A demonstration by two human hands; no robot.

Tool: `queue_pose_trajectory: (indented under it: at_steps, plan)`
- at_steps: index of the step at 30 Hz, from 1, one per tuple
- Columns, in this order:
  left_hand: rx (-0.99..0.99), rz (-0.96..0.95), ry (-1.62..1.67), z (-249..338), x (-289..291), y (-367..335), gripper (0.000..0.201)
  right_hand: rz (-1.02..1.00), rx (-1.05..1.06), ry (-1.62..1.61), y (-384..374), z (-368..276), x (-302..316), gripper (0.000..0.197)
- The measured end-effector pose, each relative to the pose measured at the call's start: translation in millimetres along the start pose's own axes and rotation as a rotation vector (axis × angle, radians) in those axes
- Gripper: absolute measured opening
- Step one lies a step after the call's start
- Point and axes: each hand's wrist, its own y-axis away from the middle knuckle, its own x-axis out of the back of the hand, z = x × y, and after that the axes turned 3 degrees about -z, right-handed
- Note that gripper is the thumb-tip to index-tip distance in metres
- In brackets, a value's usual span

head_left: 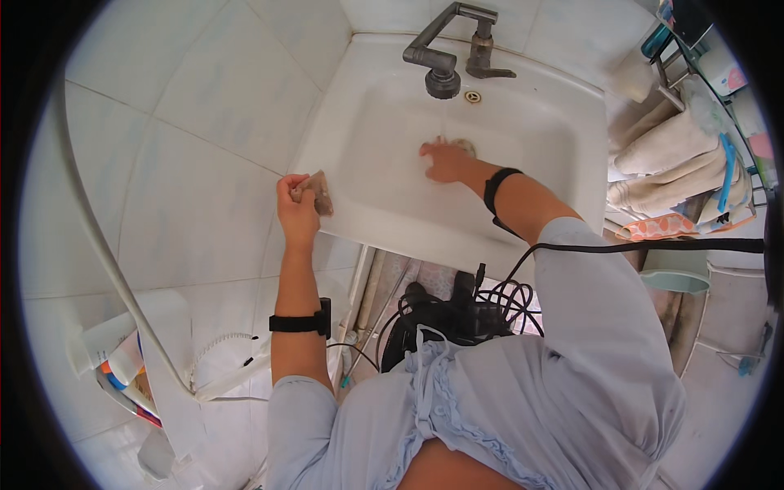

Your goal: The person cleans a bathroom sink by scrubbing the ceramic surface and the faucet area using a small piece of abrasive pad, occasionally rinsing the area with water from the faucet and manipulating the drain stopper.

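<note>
My left hand (298, 204) is at the left front corner of the white sink (392, 233). Its fingers are closed on a flat brownish piece with a pointed edge (320, 194); I cannot make out what it is. Inside the basin, my right hand (443, 161) is low over the bottom, fingers apart, with nothing visible in it. Right beside it is the round drain (465, 147), partly covered by the hand. Above hangs the dark grey faucet (442, 80), its jointed spout pointing down; a faint stream of water may fall from it.
Towels (670, 155) hang on a rack to the right, with a pale green basin (676, 273) below. Black cables (510, 298) run in front of my body and off to the right. A holder with tubes (126, 367) is on the left wall, near a pale hose (106, 253).
</note>
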Motion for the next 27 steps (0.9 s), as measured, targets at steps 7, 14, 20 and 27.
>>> queue_pose_trajectory:
  at_steps: [7, 14, 20, 27]
  plan:
    - [-0.097, 0.059, -0.09, -30.9, 2.8, -13.8, 0.025, 0.199, -0.371, -1.605, 48.7, 36.1, 37.4, 0.032]
    - [-0.149, 0.061, -0.188, -38.1, 2.3, -22.2, 0.024, 0.068, 0.013, -1.98, 61.9, 11.3, 63.0, 0.032]
    - [-0.149, 0.07, -0.186, -35.4, 5.2, -21.3, 0.024, 0.234, 0.163, -2.206, 64.9, -7.8, 68.3, 0.044]
    - [-0.122, 0.081, -0.099, -39.5, 3.3, -24.6, 0.023, 0.211, 0.378, -2.266, 58.5, -7.9, 79.4, 0.035]
